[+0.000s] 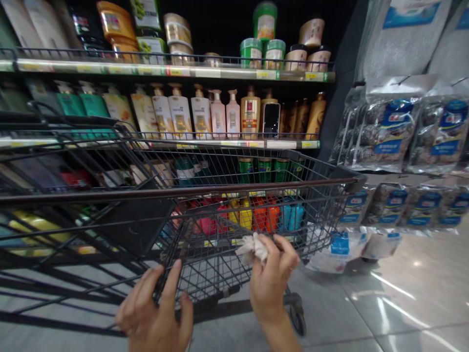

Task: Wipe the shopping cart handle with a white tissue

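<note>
A crumpled whitish cloth or tissue is pinched between the thumb and fingers of my right hand, in front of the near side of a dark wire shopping cart. To its left, my left hand has its fingers spread and holds nothing. Its fingertips are close to the cart's lower wires; whether they touch is unclear. Nothing shows inside the cart's basket except wires and a dark panel at the left.
Behind the cart, shelves hold jars, pump bottles and colourful bottles. Silvery packs hang at the right. A cart wheel stands on the grey tiled floor.
</note>
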A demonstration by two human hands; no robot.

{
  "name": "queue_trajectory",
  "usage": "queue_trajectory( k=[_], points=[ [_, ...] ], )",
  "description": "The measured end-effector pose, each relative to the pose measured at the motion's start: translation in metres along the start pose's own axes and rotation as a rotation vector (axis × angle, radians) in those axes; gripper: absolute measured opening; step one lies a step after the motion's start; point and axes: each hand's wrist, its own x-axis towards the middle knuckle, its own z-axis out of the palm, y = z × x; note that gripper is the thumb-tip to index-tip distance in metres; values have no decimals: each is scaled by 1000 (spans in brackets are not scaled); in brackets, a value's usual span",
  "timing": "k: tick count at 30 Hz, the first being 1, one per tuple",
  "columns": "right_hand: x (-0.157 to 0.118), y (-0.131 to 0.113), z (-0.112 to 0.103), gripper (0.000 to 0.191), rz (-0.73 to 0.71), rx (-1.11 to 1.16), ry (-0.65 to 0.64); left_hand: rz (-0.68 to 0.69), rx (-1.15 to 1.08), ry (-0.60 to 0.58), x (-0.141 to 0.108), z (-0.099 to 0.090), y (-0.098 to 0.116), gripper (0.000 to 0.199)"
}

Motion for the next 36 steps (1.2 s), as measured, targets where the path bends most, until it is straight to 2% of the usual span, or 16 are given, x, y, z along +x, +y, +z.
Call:
queue_trajectory(
  k=[2, 5, 9, 11, 15, 17, 21, 25, 29, 33, 36],
  points=[
    [3, 6, -5, 25, 28, -19, -15, -16, -14, -8, -2, 2, 0, 82],
    [6, 5, -8, 36, 116, 108, -8, -33, -38, -19, -4, 3, 1, 82],
    [9, -10, -9, 29, 192, 191, 99, -52, -51, -26, -5, 2, 4, 82],
    [8, -20, -9, 29, 209, 189, 78, -58, -54, -27, -6, 2, 5, 83],
    [-1, -41, -4, 53, 312, 230, -20, -62, -66, -17, -7, 2, 6, 81],
    [-4, -49, 3, 57, 364, 228, 24, -70, -75, -16, -7, 2, 7, 81],
    [-1, -52, 16, 46, 422, 160, 230, -81, -95, -41, -7, 0, 9, 80],
    [1, -45, 15, 32, 404, 92, 269, -107, -113, -71, -6, -4, 13, 81],
    [-9, -49, 10, 27, 322, 121, 271, -160, -148, -93, -4, -6, 20, 80],
    [-35, -63, 8, 33, 176, 275, 84, -174, -154, -93, -3, -8, 24, 77],
    [-50, -65, -2, 35, 69, 374, -63, -180, -168, -91, -1, -12, 24, 75]
  ],
)
